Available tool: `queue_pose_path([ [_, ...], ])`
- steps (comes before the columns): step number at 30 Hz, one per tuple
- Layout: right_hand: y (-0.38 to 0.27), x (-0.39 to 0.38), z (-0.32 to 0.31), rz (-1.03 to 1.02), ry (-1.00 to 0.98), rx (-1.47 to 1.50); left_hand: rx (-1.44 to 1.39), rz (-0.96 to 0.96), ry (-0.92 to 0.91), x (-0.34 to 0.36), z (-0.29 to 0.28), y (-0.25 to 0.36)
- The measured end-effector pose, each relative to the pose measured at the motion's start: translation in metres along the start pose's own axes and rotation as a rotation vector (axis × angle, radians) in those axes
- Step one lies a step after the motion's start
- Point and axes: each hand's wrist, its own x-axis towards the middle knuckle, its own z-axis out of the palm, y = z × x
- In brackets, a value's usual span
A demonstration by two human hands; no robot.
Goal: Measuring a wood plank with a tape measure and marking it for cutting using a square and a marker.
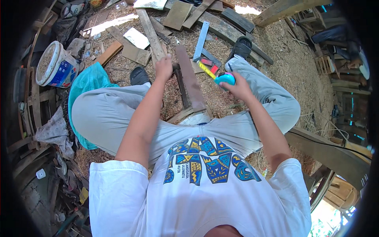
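A turquoise tape measure [225, 80] is gripped in my right hand [238, 87], its short yellow blade pulled out toward the upper left. The blade's tip lies near a red and dark object [213, 69] whose kind I cannot make out. My left hand [163, 68] is closed around the near end of a long, narrow wooden strip [148, 29]. Right beside that hand lies a dark bar-like tool [181, 87], perhaps a hammer. Between my legs stretches a reddish-brown board [188, 77]. Beyond the tape rests a metal square [201, 38].
Sawdust covers the ground [276, 51], with loose boards [177, 15] scattered ahead. On the left stand a white bucket [57, 65] and a turquoise cloth [89, 83]. A thick beam [323, 152] lies at the right. My sandaled feet flank the work area.
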Motion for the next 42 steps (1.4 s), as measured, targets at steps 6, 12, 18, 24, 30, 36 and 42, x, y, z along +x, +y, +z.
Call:
queue_pose_path([
  [6, -0.01, 0.005, 0.011, 0.084, -0.02, 0.647, -0.366, -0.116, -0.032, -0.021, 0.028, 0.027],
  [12, -0.029, 0.019, 0.009, 0.141, -0.132, 1.128, -0.651, 0.233, -0.266, -0.064, 0.049, 0.079],
  [18, -0.022, 0.028, 0.02, 0.24, -0.093, 1.222, -0.301, 0.661, -0.316, -0.091, 0.036, 0.102],
  [24, -0.02, 0.029, 0.025, 0.289, 0.028, 1.091, -0.146, 0.625, -0.348, -0.114, 0.043, 0.103],
  [30, -0.005, 0.028, 0.021, 0.317, 0.086, 0.948, -0.032, 0.612, -0.445, -0.128, 0.042, 0.12],
  [36, -0.008, 0.025, 0.025, 0.229, 0.127, 0.859, -0.01, 0.64, -0.324, -0.132, 0.052, 0.112],
  [42, -0.016, 0.016, 0.032, 0.185, 0.13, 0.809, 0.002, 0.597, -0.336, -0.131, 0.05, 0.108],
])
